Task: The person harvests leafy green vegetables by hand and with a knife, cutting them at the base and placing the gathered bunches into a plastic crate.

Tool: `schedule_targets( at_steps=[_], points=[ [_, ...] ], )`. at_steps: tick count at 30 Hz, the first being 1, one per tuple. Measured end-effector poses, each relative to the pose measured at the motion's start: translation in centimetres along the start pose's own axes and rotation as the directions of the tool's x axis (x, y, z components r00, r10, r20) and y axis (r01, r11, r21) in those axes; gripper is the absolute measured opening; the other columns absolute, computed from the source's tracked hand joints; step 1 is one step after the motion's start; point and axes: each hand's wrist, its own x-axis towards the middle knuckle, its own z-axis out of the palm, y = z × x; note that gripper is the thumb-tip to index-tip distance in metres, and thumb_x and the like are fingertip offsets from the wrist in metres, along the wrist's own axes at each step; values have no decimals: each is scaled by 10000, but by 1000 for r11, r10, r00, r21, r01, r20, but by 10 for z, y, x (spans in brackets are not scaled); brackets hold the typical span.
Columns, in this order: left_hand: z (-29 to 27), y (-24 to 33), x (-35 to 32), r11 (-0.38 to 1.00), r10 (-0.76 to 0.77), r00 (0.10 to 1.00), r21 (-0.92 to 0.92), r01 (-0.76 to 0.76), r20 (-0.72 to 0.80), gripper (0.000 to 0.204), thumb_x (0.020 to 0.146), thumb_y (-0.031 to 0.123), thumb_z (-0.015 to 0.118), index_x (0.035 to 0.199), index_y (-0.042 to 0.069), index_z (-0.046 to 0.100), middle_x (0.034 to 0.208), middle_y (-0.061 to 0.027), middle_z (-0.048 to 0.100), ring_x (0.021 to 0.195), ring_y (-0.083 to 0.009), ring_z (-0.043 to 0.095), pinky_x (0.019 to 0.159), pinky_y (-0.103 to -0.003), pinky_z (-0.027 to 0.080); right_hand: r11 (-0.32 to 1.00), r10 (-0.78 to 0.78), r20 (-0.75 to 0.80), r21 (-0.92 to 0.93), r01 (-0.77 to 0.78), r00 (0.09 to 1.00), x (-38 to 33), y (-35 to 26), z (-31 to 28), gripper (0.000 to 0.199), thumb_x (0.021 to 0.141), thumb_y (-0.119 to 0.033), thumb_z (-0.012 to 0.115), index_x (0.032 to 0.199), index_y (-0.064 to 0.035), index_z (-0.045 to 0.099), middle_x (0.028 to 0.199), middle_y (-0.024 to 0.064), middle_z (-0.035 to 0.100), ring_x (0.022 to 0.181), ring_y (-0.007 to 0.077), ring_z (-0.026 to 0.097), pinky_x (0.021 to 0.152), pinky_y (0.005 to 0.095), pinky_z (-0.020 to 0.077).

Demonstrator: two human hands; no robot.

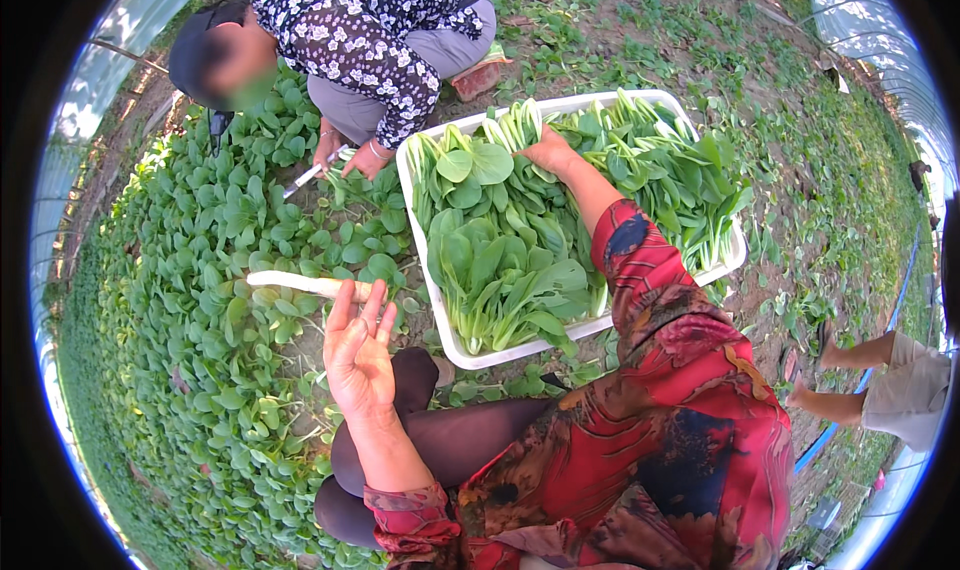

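Green leafy bunch (480,163) lies left of the right grip (548,152), touching.

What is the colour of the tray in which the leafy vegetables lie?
White: the tray shows best in the head view.

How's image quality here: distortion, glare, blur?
Head view: black corners, blue fringe at the fisheye rim; head view: sheeting bright, its ribs curved; head view: blurred patch over the co-worker's face; head view: left hand, right hand and crate look fairly sharp.
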Motion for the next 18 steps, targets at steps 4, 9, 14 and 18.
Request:
schedule_targets(
  at_steps=[4,9,14,18],
  points=[
    [-6,4,-2,1000,15,1000,21,-14,-22,607,792,65,640,1338,-47,399,1316,-164,461,1244,-361,446,1013,-462,377,944,86,-24,-318,-89,996,-17,-42,2,875,606,-315,860,1306,-26,421,1223,138,582,1140,256,552,971,330,424],
    [-8,2,-1,1000,22,999,14,-21,-35,604,789,69,644,1331,-52,408,1318,-161,460,1241,-359,448,1013,-464,378,542,120,-248,-795,-273,961,-47,-104,0,810,675,-543,738,1229,-9,486,1206,174,568,1117,291,557,918,389,454],
    [-8,-1,1,1000,18,999,-3,-18,-29,605,785,78,652,1327,-51,416,1320,-160,460,1239,-361,450,1011,-469,379,361,-260,-37,-930,62,965,-40,-99,-4,757,757,-528,651,1327,-81,433,1383,177,406,1270,366,397,1009,440,378],
    [-10,-3,3,1000,10,999,-10,-10,-35,606,784,82,655,1326,-52,417,1318,-161,463,1235,-369,452,1009,-473,382,363,-277,116,-906,216,954,-31,-76,12,647,831,-466,551,1392,-186,389,1482,181,261,1344,388,280,1083,483,277]
  ],
)
